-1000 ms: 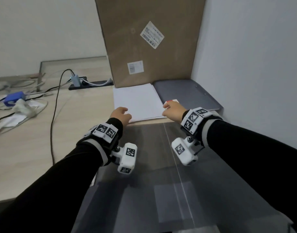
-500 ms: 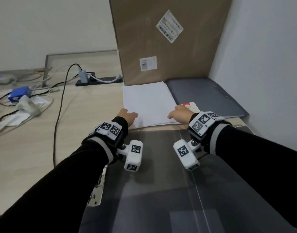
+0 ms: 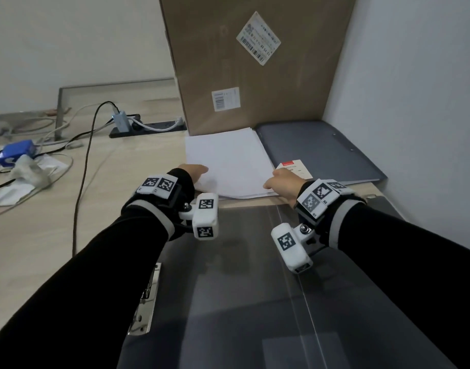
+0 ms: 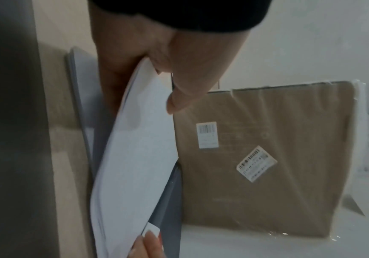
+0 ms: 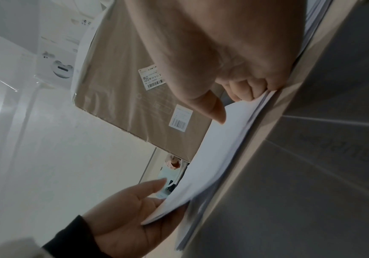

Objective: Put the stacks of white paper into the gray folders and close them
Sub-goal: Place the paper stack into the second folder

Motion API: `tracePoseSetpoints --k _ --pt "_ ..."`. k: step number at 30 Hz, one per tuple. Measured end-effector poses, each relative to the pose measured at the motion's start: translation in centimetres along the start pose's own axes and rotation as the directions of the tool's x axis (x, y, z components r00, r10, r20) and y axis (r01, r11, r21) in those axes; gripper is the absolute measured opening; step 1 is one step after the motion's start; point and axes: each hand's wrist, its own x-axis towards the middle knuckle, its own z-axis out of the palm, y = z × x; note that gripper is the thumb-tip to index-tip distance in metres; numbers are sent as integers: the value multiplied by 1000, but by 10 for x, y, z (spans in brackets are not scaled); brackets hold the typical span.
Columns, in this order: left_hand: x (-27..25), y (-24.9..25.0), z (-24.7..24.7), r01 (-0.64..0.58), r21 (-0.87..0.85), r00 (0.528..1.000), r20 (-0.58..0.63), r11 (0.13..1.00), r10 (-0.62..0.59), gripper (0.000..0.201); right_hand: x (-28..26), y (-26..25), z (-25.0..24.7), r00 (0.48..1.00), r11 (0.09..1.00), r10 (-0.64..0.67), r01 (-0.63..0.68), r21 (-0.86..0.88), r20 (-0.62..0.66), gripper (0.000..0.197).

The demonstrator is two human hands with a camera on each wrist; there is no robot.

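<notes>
A stack of white paper [image 3: 228, 158] lies on the desk in front of a cardboard box. My left hand [image 3: 195, 171] grips its near left corner and my right hand [image 3: 279, 181] its near right corner. The left wrist view shows the thumb [image 4: 179, 97] on top of the paper [image 4: 135, 157], which is raised off the sheets beneath. In the right wrist view the thumb [image 5: 212, 108] presses on the paper [image 5: 212, 153] with curled fingers under it. An open gray folder [image 3: 242, 302] lies under my forearms. A closed gray folder [image 3: 321, 150] sits right of the stack.
A tall cardboard box [image 3: 255, 75] stands right behind the paper, and a wall [image 3: 414, 102] closes off the right. The folder's metal clip [image 3: 146, 302] is at its left edge. A power strip [image 3: 148, 126], cables [image 3: 82, 169] and a blue object [image 3: 14, 153] lie at left.
Both hands moved forward onto the stack's near corners and took hold of them, lifting the upper sheets slightly. The head view shifted closer.
</notes>
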Motion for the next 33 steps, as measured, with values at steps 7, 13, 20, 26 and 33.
tracePoseSetpoints --k 7,13,20,26,33 --pt "-2 -4 -8 -118 314 972 -155 942 174 39 -5 6 -1 991 990 -118 122 68 -59 33" --pt "-35 -19 -44 -308 -35 945 -129 951 301 41 -37 2 -26 987 924 -144 159 348 -71 38" --pt "-112 -50 -67 -385 -175 899 154 906 411 27 -111 -11 -59 948 647 -319 217 731 1 29" --pt "-139 -39 -75 -405 -316 844 233 858 484 33 -151 6 -35 919 610 -379 338 716 -111 34" --pt "-149 -45 -74 -371 -386 854 215 845 473 36 -176 11 -25 924 576 -361 329 748 -128 35"
